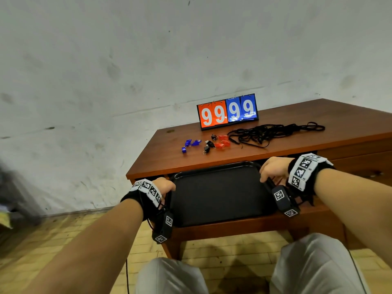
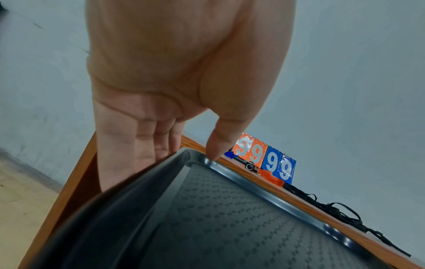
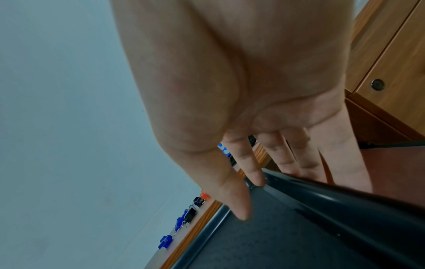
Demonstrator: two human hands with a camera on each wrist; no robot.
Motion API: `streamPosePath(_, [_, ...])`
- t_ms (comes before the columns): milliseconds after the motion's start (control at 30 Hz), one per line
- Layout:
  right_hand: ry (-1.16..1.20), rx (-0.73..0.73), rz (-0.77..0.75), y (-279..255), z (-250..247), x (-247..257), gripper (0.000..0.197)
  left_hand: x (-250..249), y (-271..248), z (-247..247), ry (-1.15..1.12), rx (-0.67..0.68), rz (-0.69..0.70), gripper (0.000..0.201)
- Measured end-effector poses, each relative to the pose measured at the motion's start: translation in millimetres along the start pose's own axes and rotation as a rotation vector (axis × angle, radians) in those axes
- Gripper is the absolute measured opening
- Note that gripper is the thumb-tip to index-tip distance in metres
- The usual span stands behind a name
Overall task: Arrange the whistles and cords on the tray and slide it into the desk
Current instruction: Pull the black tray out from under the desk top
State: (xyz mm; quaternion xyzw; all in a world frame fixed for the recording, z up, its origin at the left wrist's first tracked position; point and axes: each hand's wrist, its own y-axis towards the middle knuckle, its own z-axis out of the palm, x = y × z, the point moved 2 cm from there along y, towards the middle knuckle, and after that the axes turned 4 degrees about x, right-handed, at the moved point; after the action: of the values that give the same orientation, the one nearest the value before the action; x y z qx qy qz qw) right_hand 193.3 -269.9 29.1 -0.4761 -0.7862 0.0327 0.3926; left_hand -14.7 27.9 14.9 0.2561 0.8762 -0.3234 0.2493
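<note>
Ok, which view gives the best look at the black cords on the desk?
The head view: the whole tangle of black cords lies in sight on the desk top, right of the whistles. The left wrist view catches only part of the cords, low along the desk edge. The right wrist view does not clearly show them.

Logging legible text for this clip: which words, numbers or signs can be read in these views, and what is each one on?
"99" in white, on the orange cards of the flip scoreboard at the back of the desk.
"99" in white, on the scoreboard's blue cards.
The black-and-white square markers on the wristbands are patterns, not readable text.
No print can be made out on the whistles or the tray.
</note>
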Motion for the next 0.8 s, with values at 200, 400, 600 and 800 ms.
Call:
streamPosePath(200, [0.055, -0.034, -0.027, -11.1, -7.8, 3.1, 0.04, -13.7, -24.7, -3.2, -0.006, -0.046, 0.042, 0.029])
streamPosePath(400, [0.033, -0.1, -0.077, -14.7, -24.1, 12.2, 0.04, -26.5, -17.1, -13.3, 0.008, -0.121, 0.068, 0.036])
streamPosePath(600, [0.11, -0.088, -0.098, 3.8, -40.0, 24.3, 0.052, -42.5, 3.9, -18.2, -0.022, -0.116, 0.083, 0.038])
streamPosePath(800, [0.161, -0.042, -0.099, 35.3, -52.9, 27.8, 0.052, -57.3, 32.9, -24.3, -0.019, -0.101, 0.077, 0.023])
